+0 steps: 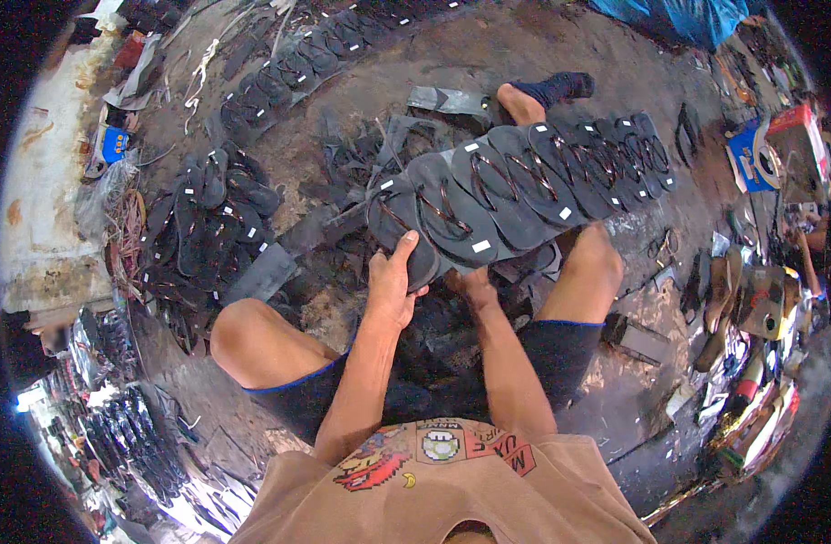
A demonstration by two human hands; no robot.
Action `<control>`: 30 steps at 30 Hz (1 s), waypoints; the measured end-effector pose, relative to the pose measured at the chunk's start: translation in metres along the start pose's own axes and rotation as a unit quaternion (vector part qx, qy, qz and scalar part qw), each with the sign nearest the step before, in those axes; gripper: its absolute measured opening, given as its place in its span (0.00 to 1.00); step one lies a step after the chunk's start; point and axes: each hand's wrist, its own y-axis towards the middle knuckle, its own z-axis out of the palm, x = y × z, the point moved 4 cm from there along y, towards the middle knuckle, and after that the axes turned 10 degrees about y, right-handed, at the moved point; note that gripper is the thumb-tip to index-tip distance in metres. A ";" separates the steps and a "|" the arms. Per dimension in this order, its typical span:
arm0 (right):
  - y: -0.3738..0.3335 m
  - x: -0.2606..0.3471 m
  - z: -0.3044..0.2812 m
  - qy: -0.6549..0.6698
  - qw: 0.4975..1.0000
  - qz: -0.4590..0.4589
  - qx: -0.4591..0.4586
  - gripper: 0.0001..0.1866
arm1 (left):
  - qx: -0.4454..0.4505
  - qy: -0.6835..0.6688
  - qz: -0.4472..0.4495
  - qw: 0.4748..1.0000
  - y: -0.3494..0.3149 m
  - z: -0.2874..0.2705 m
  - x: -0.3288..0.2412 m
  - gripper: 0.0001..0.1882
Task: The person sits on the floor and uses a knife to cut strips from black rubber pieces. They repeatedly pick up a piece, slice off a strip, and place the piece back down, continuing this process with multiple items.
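Note:
A long row of black flip-flops (520,186) with dark, shiny thong straps and small white labels stretches from in front of me toward the upper right. The sandals overlap one another on a grey strip beneath them. At the row's left end, my left hand (394,276) grips the end flip-flop (397,210), thumb on top and fingers curled below its edge. My right hand (475,290) reaches to the row's near edge, close to the second sandal. Its fingers are mostly hidden under the row.
A pile of black flip-flops (207,218) lies at the left. Another labelled row (297,72) runs along the floor farther off. Grey rubber pieces (447,100) and scraps surround my legs. Scissors (665,247) and a blue-and-white box (751,161) are at the right.

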 end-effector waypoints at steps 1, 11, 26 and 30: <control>0.016 0.002 -0.001 0.022 0.999 0.019 0.021 0.27 | 0.000 0.001 0.009 1.000 -0.001 -0.004 -0.003 0.18; 0.000 0.070 0.040 0.354 0.899 0.140 0.219 0.25 | -0.058 0.091 0.130 0.986 -0.150 -0.081 -0.037 0.21; -0.068 0.209 -0.115 0.315 0.936 -0.143 0.057 0.15 | 0.044 -0.010 0.124 0.991 -0.180 -0.061 -0.069 0.20; -0.120 0.182 -0.144 0.229 0.966 -0.045 0.107 0.18 | 0.055 -0.054 0.116 0.990 -0.196 -0.094 -0.075 0.20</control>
